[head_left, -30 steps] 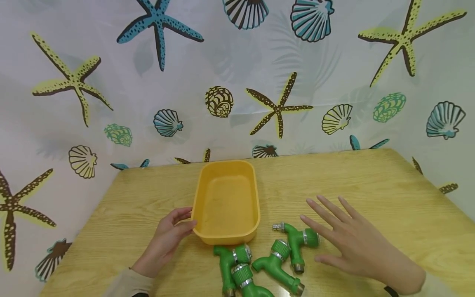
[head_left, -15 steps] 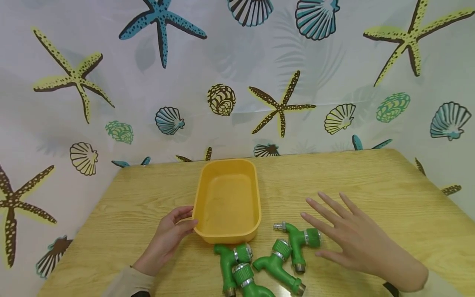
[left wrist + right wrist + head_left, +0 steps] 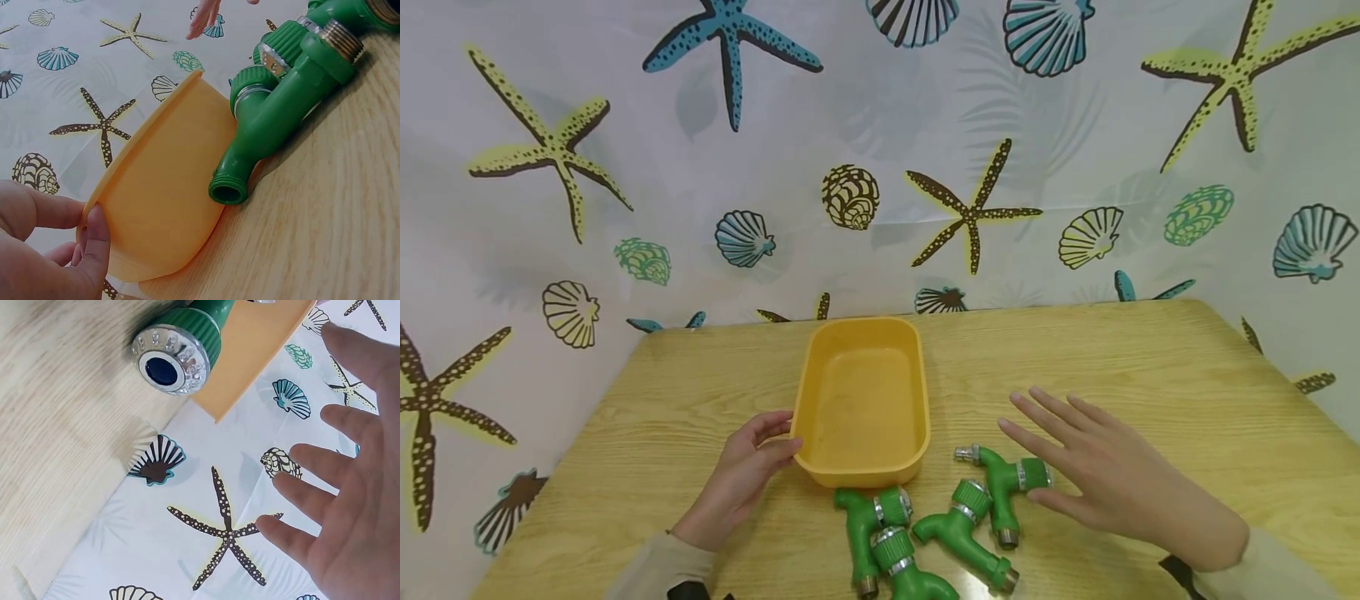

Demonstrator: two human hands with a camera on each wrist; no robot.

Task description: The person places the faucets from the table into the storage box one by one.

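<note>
My left hand (image 3: 737,475) pinches the near left rim of a yellow plastic basin (image 3: 863,408), thumb on one side and fingers on the other; the left wrist view shows this grip on the basin wall (image 3: 162,200). Nothing lies in the basin. Several green faucets with ridged knobs and metal threaded ends lie in front of it: one faucet (image 3: 859,533) close to its near edge, another (image 3: 910,575) partly cut off below, a third (image 3: 962,533) further right. My right hand (image 3: 1112,475) hovers with spread fingers just right of the rightmost faucet (image 3: 1003,492), holding nothing.
The wood-grain table (image 3: 700,375) stretches to both sides of the basin. Behind it hangs a white cloth (image 3: 880,108) printed with starfish and shells, which also closes off the left and right sides.
My right hand has shifted slightly left, its fingers a little closer together. The left hand keeps its hold on the basin, and the faucets stay in place. The head view has tilted slightly.
</note>
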